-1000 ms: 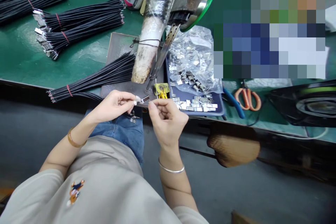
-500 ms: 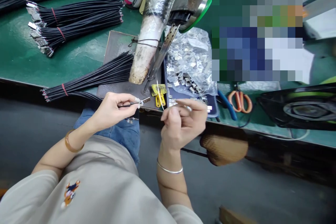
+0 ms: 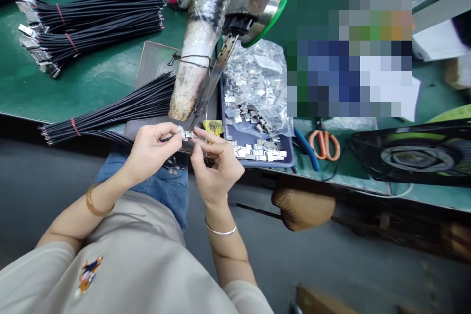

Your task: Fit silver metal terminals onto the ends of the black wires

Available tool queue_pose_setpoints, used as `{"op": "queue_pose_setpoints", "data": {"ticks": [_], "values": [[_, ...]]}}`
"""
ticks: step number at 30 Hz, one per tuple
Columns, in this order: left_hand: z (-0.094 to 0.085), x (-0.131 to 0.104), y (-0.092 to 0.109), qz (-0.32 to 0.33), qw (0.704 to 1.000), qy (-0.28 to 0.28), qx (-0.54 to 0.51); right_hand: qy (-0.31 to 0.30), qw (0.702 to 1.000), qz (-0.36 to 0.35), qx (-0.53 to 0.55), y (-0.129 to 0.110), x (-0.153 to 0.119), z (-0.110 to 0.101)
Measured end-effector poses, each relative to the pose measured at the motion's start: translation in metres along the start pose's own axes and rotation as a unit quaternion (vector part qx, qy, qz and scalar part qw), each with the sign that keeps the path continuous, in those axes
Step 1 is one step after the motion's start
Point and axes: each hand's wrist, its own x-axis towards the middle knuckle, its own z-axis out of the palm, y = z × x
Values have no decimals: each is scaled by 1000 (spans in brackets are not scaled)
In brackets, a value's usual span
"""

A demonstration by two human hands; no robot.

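Note:
Above the table's front edge, my left hand [image 3: 152, 152] is closed in a pinch around the end of a black cable [image 3: 167, 139], with white wrapping on the fingertips. At that end sits a small silvery metal connector [image 3: 189, 135]. My right hand [image 3: 219, 164] meets it from the right, index finger and thumb closed on the connector, partly hiding it. Just behind the hands, the slanted metal guide [image 3: 217, 76] and a white wrapped tube [image 3: 189, 68] come down. A yellow clip-like piece [image 3: 212, 127] lies behind my right fingers.
A blue tray [image 3: 257, 163] of metal connector shells and a plastic bag [image 3: 253, 78] stands right of the hands. Beyond it lie orange-handled scissors [image 3: 324, 144] and a black fan-like device [image 3: 415, 152]. Bundled black cables [image 3: 106, 103] lie left. A wooden stool seat [image 3: 303, 206] is below.
My right hand has moved left, from beside the tray to the connector at my left fingertips. A thin pale wire seen at its fingers before no longer shows there. The view has shifted slightly.

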Motion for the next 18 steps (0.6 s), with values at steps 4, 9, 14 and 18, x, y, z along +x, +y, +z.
{"op": "queue_pose_setpoints", "data": {"ticks": [4,9,14,18], "values": [[2,1,1,-4,1000,12,7,-1,1000,7,-12,-1,2,0],[2,-1,3,0,1000,23,-11,10,1000,-2,-11,-4,9,0],[1,-2,4,-13,1000,20,-17,12,1000,-21,-10,-6,12,-1],[1,-3,4,-32,999,10,3,-6,1000,9,12,-5,7,-4]]}}
